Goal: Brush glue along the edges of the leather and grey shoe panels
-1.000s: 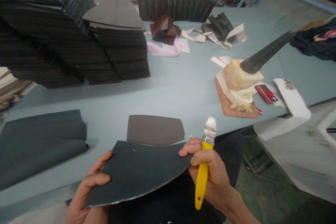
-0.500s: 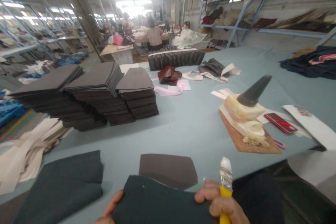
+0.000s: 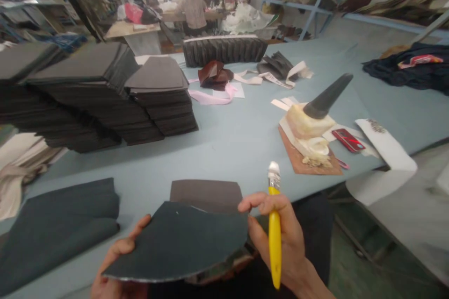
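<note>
A dark green fabric panel (image 3: 185, 243) with a curved lower edge is held up close to me, above the table's front edge. My left hand (image 3: 121, 261) is closed on its left side, with part of the fingers hidden beneath. A brush (image 3: 275, 224) with a yellow handle and white-coated bristles stands upright in my right hand (image 3: 284, 229). The fingertips of that same hand are at the panel's right corner. Just behind the panel, a flat brown-grey piece (image 3: 206, 195) lies on the table. More dark green fabric (image 3: 63, 229) rests at the left.
Tall stacks of dark cut pieces (image 3: 157, 98) stand at the left. At the right, a white glue-smeared block (image 3: 308, 124) bears a black cone on a brown board (image 3: 291, 149), beside a red box (image 3: 348, 140). Pink strips (image 3: 213, 98) and dark bundles (image 3: 224, 51) lie farther back.
The panel has come up and tilted, so its lower edge now shows. Both hands have risen with it, and the brush is seen at full length. My view has tipped downward.
</note>
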`<state>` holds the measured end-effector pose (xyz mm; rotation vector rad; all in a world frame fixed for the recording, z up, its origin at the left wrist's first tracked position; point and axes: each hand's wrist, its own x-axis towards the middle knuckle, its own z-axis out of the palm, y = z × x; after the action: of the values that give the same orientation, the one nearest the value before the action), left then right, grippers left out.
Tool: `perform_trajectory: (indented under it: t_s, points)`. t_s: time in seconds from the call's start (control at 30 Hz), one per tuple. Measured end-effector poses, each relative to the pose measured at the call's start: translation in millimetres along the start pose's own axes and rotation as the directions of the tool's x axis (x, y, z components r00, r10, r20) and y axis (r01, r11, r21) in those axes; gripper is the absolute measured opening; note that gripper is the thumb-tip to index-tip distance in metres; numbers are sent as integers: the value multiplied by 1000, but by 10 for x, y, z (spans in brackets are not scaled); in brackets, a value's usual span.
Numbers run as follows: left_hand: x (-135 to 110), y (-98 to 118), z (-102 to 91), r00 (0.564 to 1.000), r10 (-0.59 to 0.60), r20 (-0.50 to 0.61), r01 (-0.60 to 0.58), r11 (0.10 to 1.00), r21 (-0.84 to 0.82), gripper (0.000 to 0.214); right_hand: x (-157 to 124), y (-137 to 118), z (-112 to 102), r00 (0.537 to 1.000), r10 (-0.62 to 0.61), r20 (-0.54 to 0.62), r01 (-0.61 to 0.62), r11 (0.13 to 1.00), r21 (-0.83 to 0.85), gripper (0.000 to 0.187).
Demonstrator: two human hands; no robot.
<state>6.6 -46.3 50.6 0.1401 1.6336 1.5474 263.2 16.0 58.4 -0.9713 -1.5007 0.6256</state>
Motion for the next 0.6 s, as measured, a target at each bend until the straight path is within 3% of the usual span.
perform_trajectory:
  t_s: [0.17, 0.23, 0.33, 0.6]
  points:
    - [-6, 139, 50, 1000, -25, 3, 25, 1000, 7, 43, -15, -21, -4, 999, 23, 26, -24, 998, 61, 37]
    - [16, 154, 29, 999, -44, 7, 44, 999, 5, 43, -41, -9, -4, 999, 40, 31, -42, 996, 81, 37]
    - [4, 152, 43, 999, 17, 40, -17, 1000, 1, 45, -60, 0, -12, 998, 48, 34, -51, 994, 101, 37]
    - [-78, 191, 180, 1000, 21, -19, -22, 999, -48, 42, -48, -7, -19, 997, 36, 70, -43, 993, 110, 37]
